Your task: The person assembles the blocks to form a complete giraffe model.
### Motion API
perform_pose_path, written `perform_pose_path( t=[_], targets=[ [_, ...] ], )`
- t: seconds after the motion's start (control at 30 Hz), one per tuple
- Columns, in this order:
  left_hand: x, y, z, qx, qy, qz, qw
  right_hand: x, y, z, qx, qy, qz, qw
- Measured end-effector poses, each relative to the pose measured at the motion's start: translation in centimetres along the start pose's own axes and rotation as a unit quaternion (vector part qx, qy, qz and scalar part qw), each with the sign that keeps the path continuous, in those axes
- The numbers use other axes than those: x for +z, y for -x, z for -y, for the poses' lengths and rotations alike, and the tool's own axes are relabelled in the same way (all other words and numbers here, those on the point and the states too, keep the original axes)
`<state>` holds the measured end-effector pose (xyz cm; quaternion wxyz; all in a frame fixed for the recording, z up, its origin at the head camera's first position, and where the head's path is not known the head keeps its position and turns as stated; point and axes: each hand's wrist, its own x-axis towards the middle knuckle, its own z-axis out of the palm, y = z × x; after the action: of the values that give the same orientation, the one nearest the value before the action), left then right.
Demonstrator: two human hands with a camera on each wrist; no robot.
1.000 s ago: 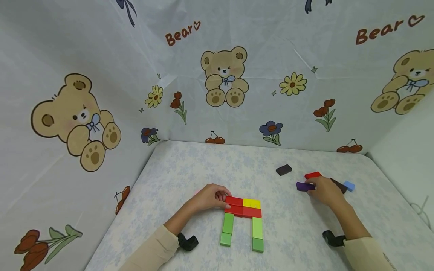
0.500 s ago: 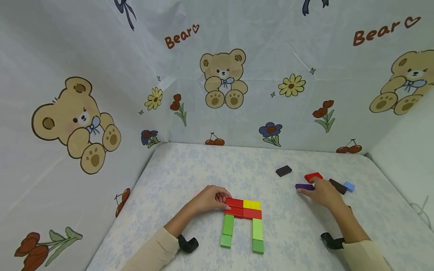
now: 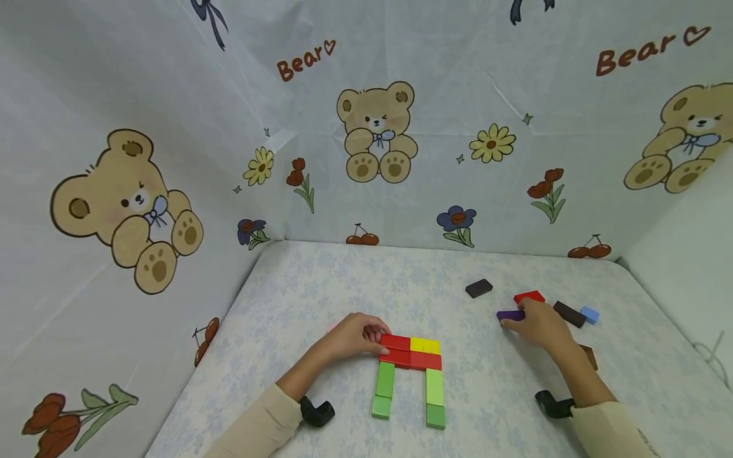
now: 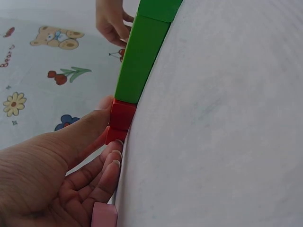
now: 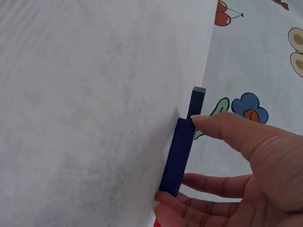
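On the table, red blocks (image 3: 425, 360), a yellow block (image 3: 425, 345) and green blocks (image 3: 385, 380) form a flat shape with two legs. My left hand (image 3: 352, 336) is at its left end, thumb and fingertips around the two left red blocks (image 4: 122, 115). A pink block (image 4: 104, 215) lies under the left fingers, mostly hidden in the head view. To the right, my right hand (image 3: 538, 323) pinches a purple block (image 5: 176, 156) between thumb and fingers, low over the tabletop.
A single red block (image 3: 529, 297) is just behind the right hand. Near it are a dark block (image 3: 569, 314), a light blue block (image 3: 590, 315) and a brown block (image 3: 588, 356). Another dark block (image 3: 479, 288) sits farther back. A bear-print cloth (image 3: 378, 210) hangs behind the table.
My right hand has drawn slightly left with the purple block, which now lies flatter, and a brown block shows beside the wrist. The left hand stays in place.
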<state>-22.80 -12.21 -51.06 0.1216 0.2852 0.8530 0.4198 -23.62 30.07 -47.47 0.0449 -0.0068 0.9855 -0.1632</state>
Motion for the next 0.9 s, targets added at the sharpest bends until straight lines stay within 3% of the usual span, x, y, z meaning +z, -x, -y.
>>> perform_pose_path(
  t=[0.3, 0.63, 0.9],
  targets=[
    [0.1, 0.0, 0.1, -0.001, 0.000, 0.006, 1.0000, 0.1, 1.4, 2.0, -0.057, -0.058, 0.021, 0.9965],
    [0.0, -0.1, 0.1, 0.003, 0.006, 0.002, 1.0000, 0.2, 3.5, 6.3, -0.103, -0.051, 0.042, 0.9925],
    [0.1, 0.0, 0.1, -0.003, 0.006, -0.001, 1.0000, 1.0, 4.6, 8.1, -0.133, -0.030, 0.044, 0.9897]
  ],
)
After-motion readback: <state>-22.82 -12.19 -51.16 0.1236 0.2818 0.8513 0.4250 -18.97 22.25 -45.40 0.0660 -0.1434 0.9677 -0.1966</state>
